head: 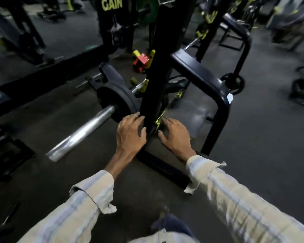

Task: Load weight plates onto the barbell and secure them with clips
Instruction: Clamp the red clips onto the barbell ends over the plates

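both hands reach low beside the black upright post (154, 81), the left hand (130, 134) and right hand (175, 135) with fingers loosely spread, holding nothing. a black weight plate (114, 100) sits on the barbell (81, 132) just left of the post, its chrome sleeve end bare.

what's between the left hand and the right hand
In the head view, the black upright post of the rack stands between the left hand and the right hand.
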